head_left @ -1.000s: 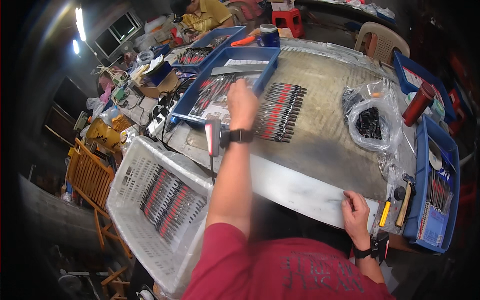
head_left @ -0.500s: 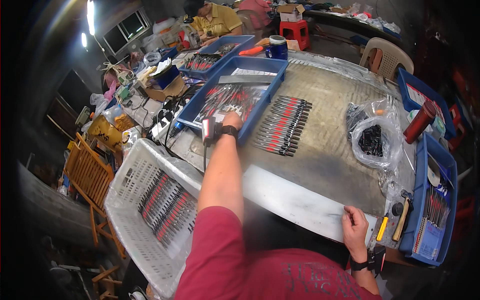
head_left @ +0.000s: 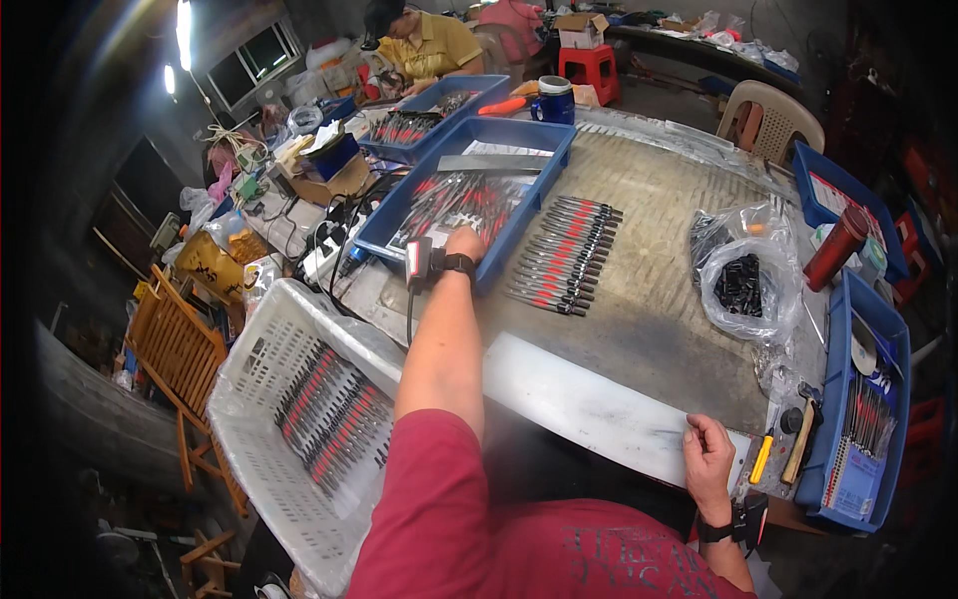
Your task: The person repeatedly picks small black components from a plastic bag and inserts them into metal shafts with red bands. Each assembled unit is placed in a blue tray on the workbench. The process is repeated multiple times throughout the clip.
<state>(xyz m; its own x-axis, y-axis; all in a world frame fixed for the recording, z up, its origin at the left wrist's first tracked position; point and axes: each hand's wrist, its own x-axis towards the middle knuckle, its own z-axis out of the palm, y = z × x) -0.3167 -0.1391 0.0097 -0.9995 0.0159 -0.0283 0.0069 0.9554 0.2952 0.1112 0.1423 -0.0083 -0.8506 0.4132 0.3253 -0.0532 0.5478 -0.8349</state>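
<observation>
My left hand (head_left: 464, 243) reaches into the near end of a blue tray (head_left: 486, 273) that holds a heap of slim dark rods with red middles (head_left: 461, 203). Its fingers point down and are mostly hidden, so what they grip cannot be made out. To the right of that tray, a row of the same rods (head_left: 567, 255) lies side by side on the table. My right hand (head_left: 710, 457) rests at the table's near edge on a white sheet (head_left: 579, 399), fingers loosely bent and apart, holding nothing visible.
A white plastic-lined basket (head_left: 254, 369) with rows of rods stands at lower left. On the right are a bag of small black parts (head_left: 740, 285), a hammer (head_left: 801, 439), a yellow-handled tool (head_left: 762, 459) and a blue tray (head_left: 816, 489). A co-worker (head_left: 439, 45) sits across the table.
My left hand stays in the tray with only a slight shift. My right hand rests as before. The co-worker's head and arms have moved a little.
</observation>
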